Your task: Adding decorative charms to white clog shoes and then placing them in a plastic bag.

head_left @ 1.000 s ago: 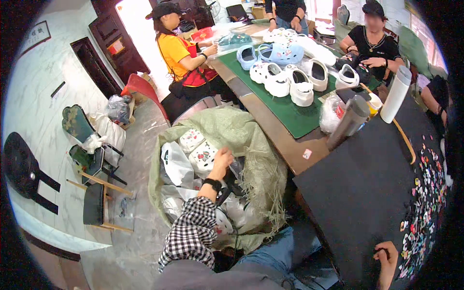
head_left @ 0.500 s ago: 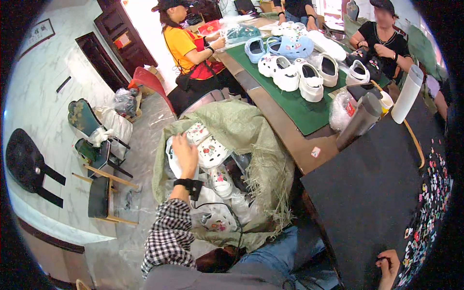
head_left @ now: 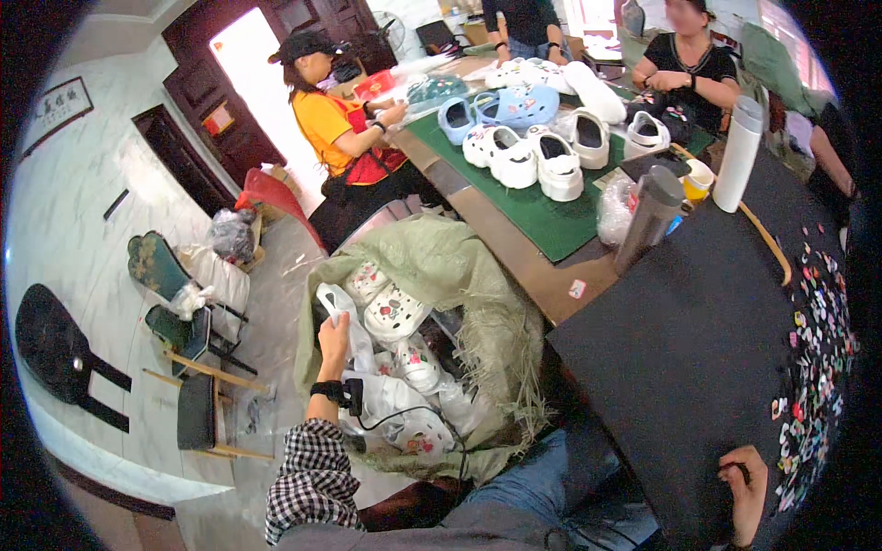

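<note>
Holding what looks like a white bag (head_left: 357,340): left hand (head_left: 333,346).

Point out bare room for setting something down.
The black tabletop is bare between the grey bottle, the small colourful pieces and your right hand. Crowded: its piece-strewn right side and the sack, packed with clogs.

The black table (head_left: 643,367) bore small colourful charms (head_left: 814,367) scattered along its right side, and a white bottle (head_left: 738,156) stood upright on it. The brown table (head_left: 525,272) carried a green mat (head_left: 570,241) with blue shoes (head_left: 524,106) and white shoes (head_left: 512,174). An open sack (head_left: 409,241) held decorated shoes (head_left: 395,314). Chairs (head_left: 198,413) stood on the grey floor (head_left: 276,342).
</note>
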Demonstrator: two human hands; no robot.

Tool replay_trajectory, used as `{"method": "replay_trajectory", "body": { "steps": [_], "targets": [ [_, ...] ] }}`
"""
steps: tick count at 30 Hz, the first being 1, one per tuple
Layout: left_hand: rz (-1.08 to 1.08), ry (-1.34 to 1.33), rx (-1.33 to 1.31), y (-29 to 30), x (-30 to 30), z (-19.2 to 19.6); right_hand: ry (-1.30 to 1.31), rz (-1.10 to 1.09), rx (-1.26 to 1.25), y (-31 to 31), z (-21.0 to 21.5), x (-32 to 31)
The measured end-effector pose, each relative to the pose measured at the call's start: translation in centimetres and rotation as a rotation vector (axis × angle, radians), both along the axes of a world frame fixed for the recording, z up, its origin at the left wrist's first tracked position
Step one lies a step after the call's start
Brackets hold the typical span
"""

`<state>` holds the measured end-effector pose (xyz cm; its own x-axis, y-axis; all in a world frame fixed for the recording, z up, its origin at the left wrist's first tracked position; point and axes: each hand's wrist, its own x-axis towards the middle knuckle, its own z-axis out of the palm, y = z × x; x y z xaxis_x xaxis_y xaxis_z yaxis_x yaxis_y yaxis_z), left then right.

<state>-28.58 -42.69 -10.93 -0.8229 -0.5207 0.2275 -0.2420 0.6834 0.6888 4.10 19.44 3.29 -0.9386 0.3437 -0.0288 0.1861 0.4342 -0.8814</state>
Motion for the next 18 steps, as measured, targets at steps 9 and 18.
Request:
{"method": "replay_trajectory", "body": {
  "steps": [9,18],
  "targets": [
    [-0.177,0.328,0.625,6.3,0.1,11.0,0.037,0.021,-0.058,2.0,-0.3,0.9],
    [-0.559,0.956,0.422,23.4,12.3,26.8,0.053,0.078,-0.101,0.5,0.2,1.6]
  ]
}}
